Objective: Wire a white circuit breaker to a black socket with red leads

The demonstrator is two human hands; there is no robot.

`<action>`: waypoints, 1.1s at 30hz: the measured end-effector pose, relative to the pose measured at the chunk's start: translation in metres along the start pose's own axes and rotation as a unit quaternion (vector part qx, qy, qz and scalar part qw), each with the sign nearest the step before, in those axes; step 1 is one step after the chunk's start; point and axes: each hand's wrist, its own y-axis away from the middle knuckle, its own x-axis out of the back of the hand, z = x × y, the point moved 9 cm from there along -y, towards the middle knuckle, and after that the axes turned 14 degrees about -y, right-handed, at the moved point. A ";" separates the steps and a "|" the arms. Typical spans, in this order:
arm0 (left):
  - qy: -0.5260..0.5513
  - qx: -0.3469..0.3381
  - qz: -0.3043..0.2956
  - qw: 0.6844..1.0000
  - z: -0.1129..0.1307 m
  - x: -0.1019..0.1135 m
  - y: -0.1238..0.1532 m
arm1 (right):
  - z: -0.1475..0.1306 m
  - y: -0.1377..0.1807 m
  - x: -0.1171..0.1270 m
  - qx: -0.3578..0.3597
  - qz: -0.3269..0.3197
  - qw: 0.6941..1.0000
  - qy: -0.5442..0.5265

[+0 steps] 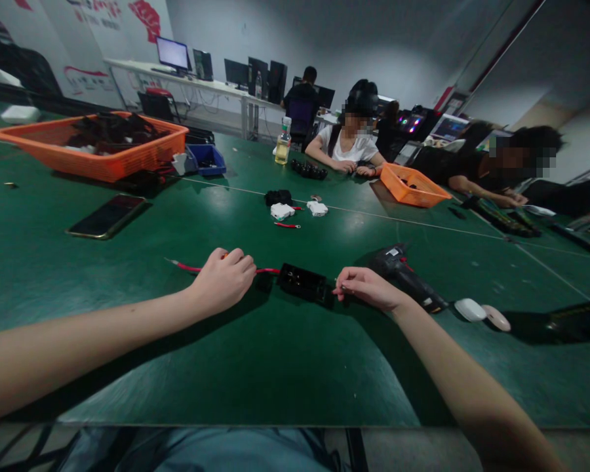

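My left hand (pixel 223 278) is closed around a red wire (pixel 187 267), whose bare end sticks out to the left. On the other side of the hand the wire runs into a small open black plastic box (pixel 302 283) with metal bits inside. At the right end of that box is my right hand (pixel 366 288), its thumb and fingers pinched together; what lies between them is too small to make out. A black cordless power screwdriver (pixel 408 278) lies just beyond my right hand.
Farther forward lie a short red wire (pixel 288 225) and white plastic parts (pixel 282 211). A phone (pixel 109 216) and an orange basket (pixel 113 164) of black parts are at left, beside a blue bin (pixel 206 160). White earbud case (pixel 470 309) at right. Co-workers sit across the table.
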 end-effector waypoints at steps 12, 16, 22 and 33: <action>0.054 0.017 0.013 0.998 -0.002 0.004 0.001 | 0.070 0.162 -0.109 -0.367 -0.347 0.862 -0.047; 0.026 0.010 0.001 1.000 -0.001 0.004 0.001 | 0.029 0.120 -0.099 -0.226 -0.239 0.944 0.001; -0.007 0.001 -0.009 1.000 0.000 0.002 0.001 | -0.035 0.019 -0.082 0.004 -0.027 0.991 0.130; 0.017 0.007 -0.033 0.999 -0.003 -0.008 0.003 | -0.093 -0.046 -0.103 0.174 0.038 0.928 0.328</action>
